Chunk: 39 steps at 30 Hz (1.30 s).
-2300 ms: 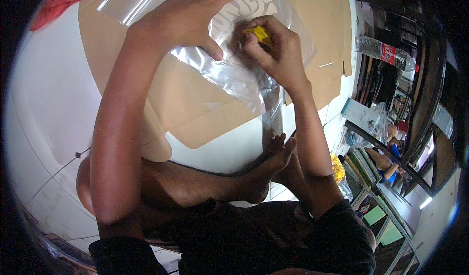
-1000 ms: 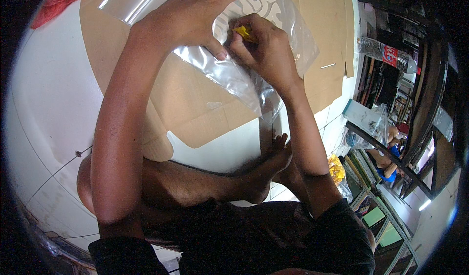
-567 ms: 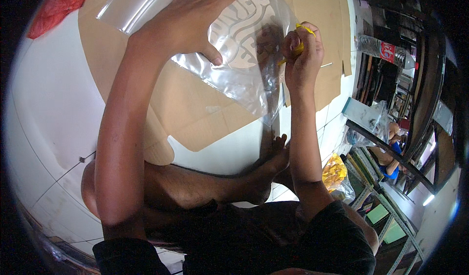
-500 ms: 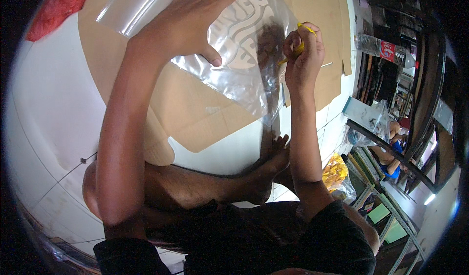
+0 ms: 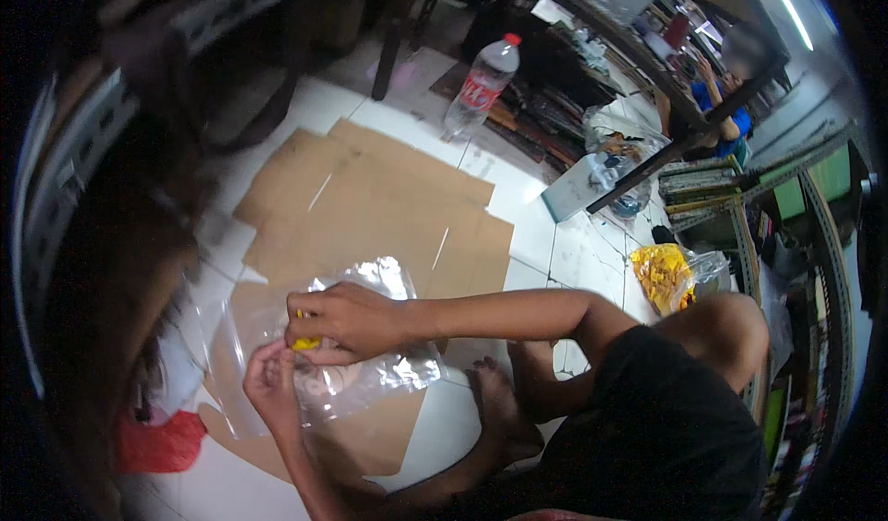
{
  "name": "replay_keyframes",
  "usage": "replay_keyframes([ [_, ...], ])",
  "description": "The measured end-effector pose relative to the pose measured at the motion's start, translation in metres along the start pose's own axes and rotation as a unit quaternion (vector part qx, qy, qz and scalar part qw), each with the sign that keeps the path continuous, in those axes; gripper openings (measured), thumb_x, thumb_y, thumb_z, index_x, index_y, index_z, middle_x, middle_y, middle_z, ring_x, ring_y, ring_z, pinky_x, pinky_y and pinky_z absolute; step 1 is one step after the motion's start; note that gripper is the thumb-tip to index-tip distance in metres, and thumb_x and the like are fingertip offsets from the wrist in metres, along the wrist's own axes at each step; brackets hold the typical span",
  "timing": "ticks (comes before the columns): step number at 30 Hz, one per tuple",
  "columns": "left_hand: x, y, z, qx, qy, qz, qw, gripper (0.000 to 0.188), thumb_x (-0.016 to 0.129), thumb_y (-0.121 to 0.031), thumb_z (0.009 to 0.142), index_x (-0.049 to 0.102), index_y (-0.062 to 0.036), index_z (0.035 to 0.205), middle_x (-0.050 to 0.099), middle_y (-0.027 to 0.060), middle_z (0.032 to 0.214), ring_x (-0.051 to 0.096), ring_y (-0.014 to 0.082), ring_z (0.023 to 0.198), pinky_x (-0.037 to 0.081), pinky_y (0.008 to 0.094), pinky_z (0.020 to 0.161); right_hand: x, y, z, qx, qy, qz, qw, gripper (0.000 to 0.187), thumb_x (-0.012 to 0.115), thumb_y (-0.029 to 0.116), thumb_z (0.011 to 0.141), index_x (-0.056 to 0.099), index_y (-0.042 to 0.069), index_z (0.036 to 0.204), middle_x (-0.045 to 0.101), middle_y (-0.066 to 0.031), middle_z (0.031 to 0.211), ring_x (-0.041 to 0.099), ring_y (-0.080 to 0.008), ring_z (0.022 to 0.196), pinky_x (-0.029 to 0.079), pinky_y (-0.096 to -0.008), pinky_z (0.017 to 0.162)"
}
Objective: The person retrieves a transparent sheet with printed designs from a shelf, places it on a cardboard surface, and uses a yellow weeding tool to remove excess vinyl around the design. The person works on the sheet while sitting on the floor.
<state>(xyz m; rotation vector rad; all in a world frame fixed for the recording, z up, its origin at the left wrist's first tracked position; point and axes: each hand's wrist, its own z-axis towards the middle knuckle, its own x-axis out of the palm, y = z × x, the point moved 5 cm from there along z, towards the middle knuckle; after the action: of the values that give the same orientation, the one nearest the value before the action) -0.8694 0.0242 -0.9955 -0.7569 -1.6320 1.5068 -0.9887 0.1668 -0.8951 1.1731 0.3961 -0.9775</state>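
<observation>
At the left, near side, the red bag [image 5: 162, 442] lies crumpled beside the cardboard [image 5: 370, 188], apart from my hands. Next comes my left hand [image 5: 270, 382]: a moment ago I had it spread wide on the clear bag [image 5: 388, 382], and now its fingers are drawn in narrow, tips up against my other hand. It is too blurred for me to tell whether they pinch anything. Between my hands shows the yellow crumpled piece [image 5: 305, 343], gripped in my curled right hand [image 5: 347, 318]. I had that hand out by the bag's right edge; now it is back over the middle, covering part of the pale print [image 5: 333, 378]. The clear bag lies on the cardboard under both hands, no longer pressed flat by my left palm. I take this as a pause in working the print, to deal with the yellow piece itself. My view has swung too: the bottle [image 5: 481, 86] now stands far off, right of centre.
</observation>
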Motion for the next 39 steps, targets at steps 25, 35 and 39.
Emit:
replay_keyframes([
  [25, 0.111, -0.105, -0.195, -0.132, -0.168, -0.136, 0.967, 0.049, 0.064, -0.014, 0.103, 0.044, -0.0007, 0.146, 0.059, 0.0127, 0.130, 0.060, 0.0230, 0.115, 0.050, 0.0363, 0.100, -0.602, -0.181, 0.110, 0.275, -0.539, -0.158, 0.780, 0.042, 0.087, 0.042, 0.077, 0.080, 0.009, 0.102, 0.077, -0.0180, 0.101, 0.074, -0.0354, 0.096, 0.057, -0.0440, 0.091],
  [35, 0.165, -0.166, -0.145, -0.040, -0.200, -0.060, 0.977, 0.029, 0.056, -0.016, 0.108, 0.053, 0.0035, 0.129, 0.067, 0.0129, 0.103, 0.067, 0.0188, 0.093, 0.054, 0.0311, 0.084, -0.507, -0.001, -0.016, -0.142, -0.470, 0.419, 0.763, 0.035, 0.049, 0.030, 0.111, 0.054, 0.002, 0.130, 0.066, -0.0081, 0.101, 0.069, -0.0232, 0.094, 0.060, -0.0405, 0.085],
  [39, 0.202, -0.198, -0.095, 0.001, -0.171, -0.027, 0.985, 0.036, 0.060, -0.013, 0.106, 0.052, 0.0054, 0.135, 0.069, 0.0148, 0.118, 0.068, 0.0167, 0.103, 0.053, 0.0287, 0.087, -0.446, 0.027, -0.053, -0.044, -0.368, 0.493, 0.787, 0.037, 0.046, 0.033, 0.112, 0.052, 0.002, 0.131, 0.065, -0.0055, 0.094, 0.067, -0.0217, 0.084, 0.058, -0.0412, 0.081],
])
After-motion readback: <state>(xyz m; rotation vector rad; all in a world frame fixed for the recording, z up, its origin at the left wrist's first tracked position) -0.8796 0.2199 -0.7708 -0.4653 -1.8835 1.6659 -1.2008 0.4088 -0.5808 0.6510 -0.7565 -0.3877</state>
